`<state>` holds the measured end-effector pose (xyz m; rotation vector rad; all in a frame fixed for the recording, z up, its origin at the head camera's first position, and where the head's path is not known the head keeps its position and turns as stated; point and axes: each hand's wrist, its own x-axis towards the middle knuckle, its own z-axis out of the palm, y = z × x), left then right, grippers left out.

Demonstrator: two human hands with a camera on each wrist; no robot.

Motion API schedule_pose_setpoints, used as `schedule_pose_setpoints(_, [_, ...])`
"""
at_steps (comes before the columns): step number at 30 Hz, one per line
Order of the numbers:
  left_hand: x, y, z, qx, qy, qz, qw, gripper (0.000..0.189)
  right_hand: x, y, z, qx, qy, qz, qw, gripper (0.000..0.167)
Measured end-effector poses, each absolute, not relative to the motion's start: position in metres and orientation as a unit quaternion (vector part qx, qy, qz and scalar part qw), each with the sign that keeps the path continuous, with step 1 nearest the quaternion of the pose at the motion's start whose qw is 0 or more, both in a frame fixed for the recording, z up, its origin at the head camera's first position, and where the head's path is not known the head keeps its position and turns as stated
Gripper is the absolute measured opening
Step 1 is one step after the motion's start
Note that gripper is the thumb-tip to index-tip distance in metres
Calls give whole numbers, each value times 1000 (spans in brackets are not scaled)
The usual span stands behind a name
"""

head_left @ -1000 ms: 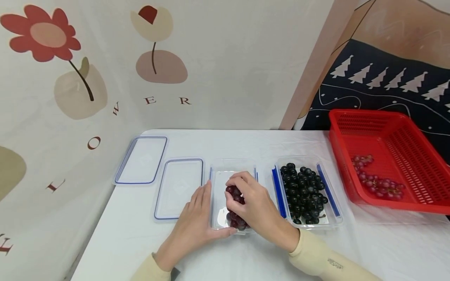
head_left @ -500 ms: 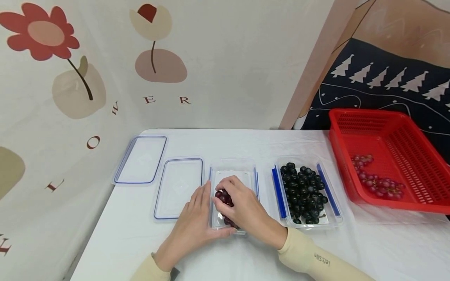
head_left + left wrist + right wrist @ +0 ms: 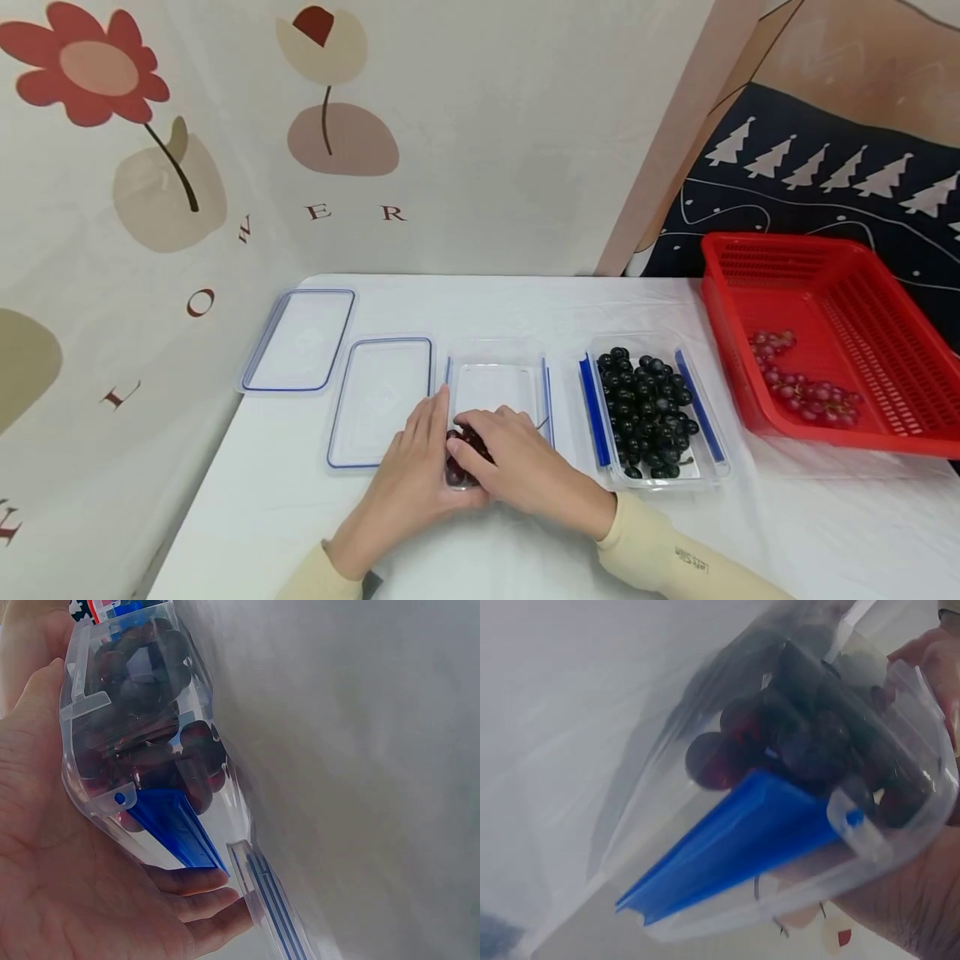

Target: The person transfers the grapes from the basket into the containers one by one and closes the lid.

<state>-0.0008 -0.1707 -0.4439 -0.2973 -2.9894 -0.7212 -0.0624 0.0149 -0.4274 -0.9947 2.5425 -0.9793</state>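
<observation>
A clear plastic food container (image 3: 498, 354) with blue side latches stands in front of me. Dark red grapes (image 3: 457, 473) lie in its near left corner; my right hand (image 3: 528, 468) reaches inside, fingers and thumb bent around the bunch. My left hand (image 3: 412, 467) lies along the container's left side and near corner, its fingers fairly straight, the thumb toward the front. Through the wall in the left wrist view, the grapes press close to the side, above a hanging blue latch (image 3: 176, 825). The right wrist view shows another blue latch (image 3: 735, 847) hanging below the bunch.
To the right stands a second container (image 3: 716, 471) filled with black grapes (image 3: 648, 412). Beyond it, a red basket (image 3: 723, 333) holds red grapes (image 3: 817, 396). Two clear lids with blue seals, a near lid (image 3: 382, 404) and a far lid (image 3: 307, 342), lie to the left.
My right hand has carried the dark red grapes leftward and then lower, into the container's near left corner. My left hand stays at the container's side.
</observation>
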Motion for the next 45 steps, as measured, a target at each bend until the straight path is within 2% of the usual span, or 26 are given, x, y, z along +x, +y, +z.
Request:
schedule_pose_setpoints(4, [-1,-171,-443,-87,-968,-235,18,140,-63,26,-425,-356,866,-329,122,44])
schedule_pose_setpoints(10, [-1,-171,-442,-83,-968,-238,5,144,-66,44,-426,-397,859,-308,96,38])
schedule_pose_setpoints(15, [-2,-171,-441,-78,-968,-240,-7,145,-65,58,-424,-393,868,-294,80,52])
schedule_pose_setpoints(19, [-4,-171,-441,-79,-968,-237,-14,145,-64,68,-419,-388,881,-267,44,59])
schedule_pose_setpoints(26, [-4,-170,-441,-72,-970,-230,-22,145,-62,79,-414,-414,887,-205,-6,41])
schedule_pose_setpoints(29, [-5,-170,-441,-74,-971,-229,-18,145,-61,81,-414,-419,887,-195,-21,39])
schedule_pose_setpoints(38, [-4,-170,-442,-75,-970,-231,-24,145,-56,83,-414,-388,900,-168,-110,56])
schedule_pose_setpoints(42, [-4,-169,-442,-75,-970,-230,-17,145,-53,84,-413,-387,896,-164,-144,48])
schedule_pose_setpoints(45, [-4,-169,-442,-74,-971,-228,-15,144,-51,84,-415,-391,895,-161,-140,39])
